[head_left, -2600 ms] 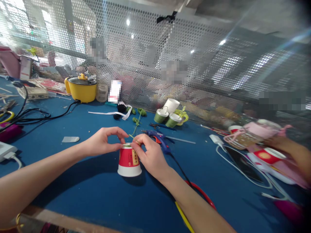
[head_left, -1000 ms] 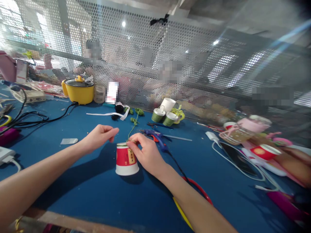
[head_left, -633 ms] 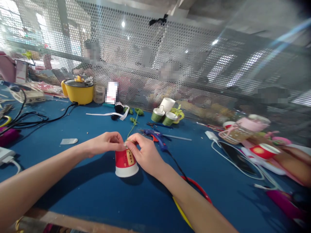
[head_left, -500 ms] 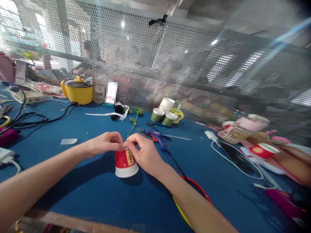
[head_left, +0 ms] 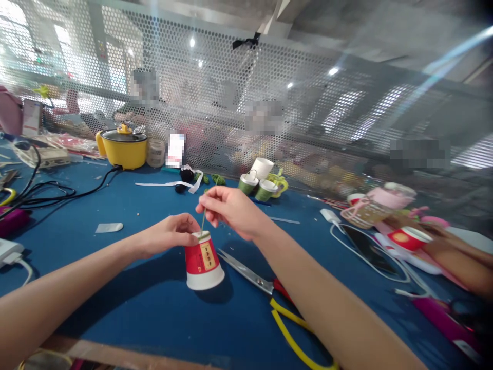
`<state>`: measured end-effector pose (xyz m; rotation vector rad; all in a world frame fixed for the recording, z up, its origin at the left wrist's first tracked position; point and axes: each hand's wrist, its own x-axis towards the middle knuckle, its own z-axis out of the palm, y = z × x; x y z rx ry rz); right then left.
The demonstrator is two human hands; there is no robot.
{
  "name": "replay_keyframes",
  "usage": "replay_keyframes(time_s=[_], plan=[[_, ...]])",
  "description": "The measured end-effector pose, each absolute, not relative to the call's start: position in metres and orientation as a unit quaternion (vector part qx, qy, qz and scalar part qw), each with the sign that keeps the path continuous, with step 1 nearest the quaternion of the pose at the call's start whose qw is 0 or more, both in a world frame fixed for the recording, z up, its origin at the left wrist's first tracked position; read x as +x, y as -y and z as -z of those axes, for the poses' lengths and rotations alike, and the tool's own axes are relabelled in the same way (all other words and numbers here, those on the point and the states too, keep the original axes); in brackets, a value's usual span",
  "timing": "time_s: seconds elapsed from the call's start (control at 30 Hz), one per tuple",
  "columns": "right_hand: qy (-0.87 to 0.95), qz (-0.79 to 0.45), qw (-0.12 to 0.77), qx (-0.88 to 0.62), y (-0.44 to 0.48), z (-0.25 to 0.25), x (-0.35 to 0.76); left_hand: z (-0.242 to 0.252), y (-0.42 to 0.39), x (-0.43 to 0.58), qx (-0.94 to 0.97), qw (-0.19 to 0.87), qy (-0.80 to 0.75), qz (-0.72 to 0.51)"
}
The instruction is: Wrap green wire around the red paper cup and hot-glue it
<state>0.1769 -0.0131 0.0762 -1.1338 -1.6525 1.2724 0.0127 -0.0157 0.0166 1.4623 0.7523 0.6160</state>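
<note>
A red and white paper cup (head_left: 198, 261) stands upside down on the table, its narrow base upward. My left hand (head_left: 169, 236) is closed at the top of the cup, thumb against its edge. Green yarn (head_left: 203, 222) lies along the cup's top edge and rises from there. Above the cup, my right hand (head_left: 233, 209) pinches the yarn and holds it taut. Right of the cup lie large scissors (head_left: 254, 277) with red and yellow handles, partly under my right forearm.
Along the back are a yellow electric pot (head_left: 125, 150), a glass jar (head_left: 156, 153), white ribbon (head_left: 162, 184) and green-wrapped cups (head_left: 265, 190), before a perforated metal screen (head_left: 215, 67). At right are a phone (head_left: 370, 249), white cables and another person's arm (head_left: 454, 257).
My right hand has lifted off the cup's top with the yarn, stretching it upward. My left hand stays at the cup. The scissors' blades now show; the blue glue gun is hidden.
</note>
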Motion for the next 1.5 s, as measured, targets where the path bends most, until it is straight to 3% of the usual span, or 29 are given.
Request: replay_keyframes(time_s=[0.1,0.17,0.23,0.33,0.5,0.6,0.77,0.93,1.17,1.5], plan=[[0.684,-0.503,0.347,-0.398,-0.004,-0.091,0.155,-0.01,0.02,0.016,0.637,0.674,-0.272,-0.256],[0.732,-0.496,0.275,-0.378,-0.015,-0.097,0.146,-0.006,0.023,0.016,0.632,0.692,-0.243,-0.249],[0.778,-0.402,0.218,-0.43,-0.026,-0.1,0.151,-0.002,0.024,0.016,0.627,0.7,-0.229,-0.253],[0.774,-0.185,0.223,-0.563,-0.037,-0.096,0.186,0.002,0.024,0.015,0.615,0.707,-0.215,-0.277],[0.716,-0.088,0.221,-0.656,-0.026,-0.066,0.27,0.007,0.02,0.016,0.593,0.709,-0.202,-0.324],[0.7,-0.092,0.205,-0.678,-0.014,-0.034,0.295,0.007,0.02,0.016,0.585,0.71,-0.203,-0.336],[0.657,-0.111,0.261,-0.699,-0.015,0.003,0.293,0.007,0.02,0.016,0.589,0.705,-0.199,-0.343],[0.607,-0.197,0.318,-0.701,-0.001,-0.016,0.282,0.008,0.017,0.015,0.593,0.693,-0.196,-0.36],[0.591,-0.405,0.394,-0.576,0.047,-0.06,0.257,0.01,0.012,0.013,0.574,0.681,-0.194,-0.411],[0.644,-0.36,0.346,-0.579,0.084,-0.052,0.239,0.015,0.006,0.014,0.582,0.654,-0.232,-0.424]])
